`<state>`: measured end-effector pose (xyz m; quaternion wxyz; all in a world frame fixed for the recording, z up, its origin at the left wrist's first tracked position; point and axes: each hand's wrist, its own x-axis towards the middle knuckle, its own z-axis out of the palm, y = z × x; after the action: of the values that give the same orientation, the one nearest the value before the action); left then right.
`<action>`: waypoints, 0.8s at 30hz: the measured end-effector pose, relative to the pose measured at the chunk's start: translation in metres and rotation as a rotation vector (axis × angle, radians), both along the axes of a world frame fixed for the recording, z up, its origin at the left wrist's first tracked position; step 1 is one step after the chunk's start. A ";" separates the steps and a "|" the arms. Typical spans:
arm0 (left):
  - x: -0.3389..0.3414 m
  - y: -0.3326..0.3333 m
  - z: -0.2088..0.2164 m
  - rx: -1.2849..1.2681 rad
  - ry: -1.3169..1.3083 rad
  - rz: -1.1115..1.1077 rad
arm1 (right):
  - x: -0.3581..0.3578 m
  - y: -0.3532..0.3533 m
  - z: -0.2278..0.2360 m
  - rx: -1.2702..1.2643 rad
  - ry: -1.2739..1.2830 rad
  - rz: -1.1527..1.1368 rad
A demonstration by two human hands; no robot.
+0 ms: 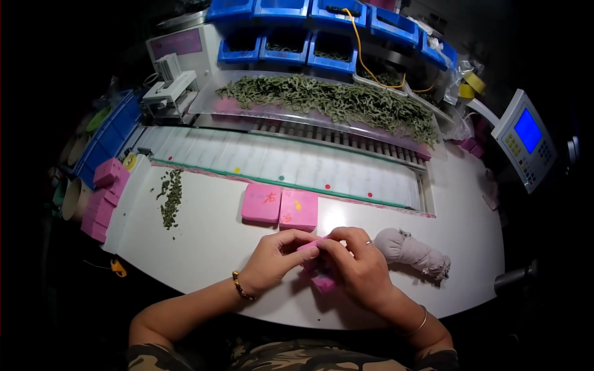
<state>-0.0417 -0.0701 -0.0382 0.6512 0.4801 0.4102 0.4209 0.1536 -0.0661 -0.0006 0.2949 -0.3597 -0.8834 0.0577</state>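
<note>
Near the table's front edge, a small pink block or box (324, 284) is between my hands; its kind is partly hidden by the fingers. My left hand (275, 256) pinches its upper left side with thumb and fingers, a beaded bracelet on the wrist. From the right, my right hand (359, 266) wraps over it, fingers closed and a ring on one. Just beyond the hands, two pink blocks (261, 203) with red and yellow marks sit side by side. To the right of my right hand lies a grey cloth bundle (411, 252), bulging at one end.
Small green pieces (171, 198) lie scattered at the left. Pink blocks (102, 207) are stacked at the left edge. Beyond the white ribbed strip (278, 164), a clear tray (207, 106) holds dried green leaves, beneath blue bins (284, 60). A control panel (526, 141) stands right.
</note>
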 end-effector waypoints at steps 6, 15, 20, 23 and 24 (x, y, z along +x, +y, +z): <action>-0.003 0.004 0.007 -0.060 0.011 -0.048 | 0.001 0.000 -0.001 0.051 -0.037 0.015; -0.001 0.007 0.003 -0.053 -0.014 -0.052 | 0.003 -0.003 -0.007 0.070 0.015 0.016; 0.004 0.008 0.001 -0.031 -0.015 -0.047 | 0.000 -0.005 -0.006 0.051 0.069 -0.014; 0.009 0.007 0.000 -0.056 -0.099 -0.021 | 0.001 -0.007 -0.009 0.030 0.092 -0.001; 0.010 0.008 -0.001 -0.061 -0.096 -0.025 | 0.001 -0.007 -0.009 0.029 0.096 -0.005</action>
<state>-0.0320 -0.0625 -0.0388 0.6894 0.4446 0.3852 0.4226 0.1550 -0.0734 -0.0099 0.3422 -0.3546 -0.8679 0.0615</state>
